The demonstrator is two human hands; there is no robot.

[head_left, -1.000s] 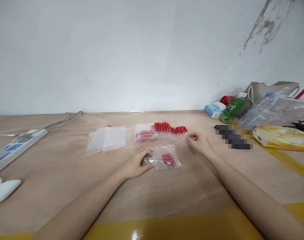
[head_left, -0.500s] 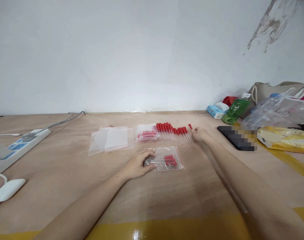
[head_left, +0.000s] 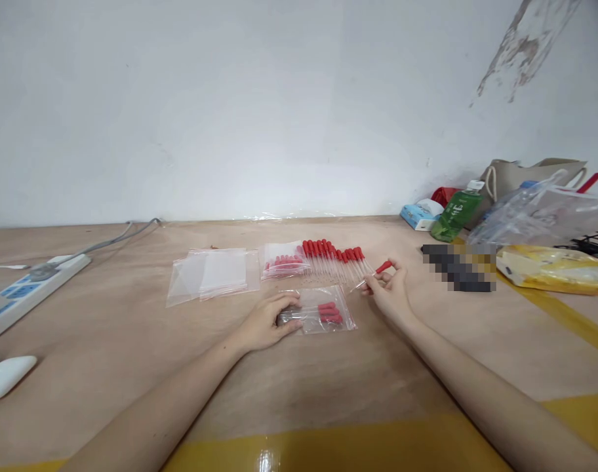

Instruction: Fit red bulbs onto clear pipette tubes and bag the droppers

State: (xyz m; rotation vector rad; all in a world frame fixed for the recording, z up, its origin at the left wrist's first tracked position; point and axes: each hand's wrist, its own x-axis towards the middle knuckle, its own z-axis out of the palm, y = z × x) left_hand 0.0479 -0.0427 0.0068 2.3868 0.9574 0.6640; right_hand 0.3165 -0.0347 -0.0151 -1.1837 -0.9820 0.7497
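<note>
My left hand (head_left: 267, 322) rests on the table, its thumb and fingers gripping the left end of a clear zip bag (head_left: 309, 300). Several red-bulbed droppers (head_left: 330, 313) lie inside the bag, bulbs to the right. In the fingers of my right hand (head_left: 391, 294) is one more dropper (head_left: 383, 267), tilted, its red bulb up to the right and its thin tip down left near the bag's right edge. Behind the bag a row of loose droppers (head_left: 323, 249) lies side by side. Left of them are filled bags (head_left: 283, 261) and flat empty zip bags (head_left: 224, 270).
At the left lie a power strip (head_left: 53, 282) with cables and a white plug (head_left: 8, 377). On the right are a blurred dark object (head_left: 459, 269), a yellow packet (head_left: 555, 272), a green bottle (head_left: 456, 213), a tissue pack (head_left: 421, 215) and plastic bags (head_left: 530, 216).
My right hand has drawn a dropper from the right end of the row and brought it nearer the bag. My left hand stays on the bag. The view has shifted slightly.
</note>
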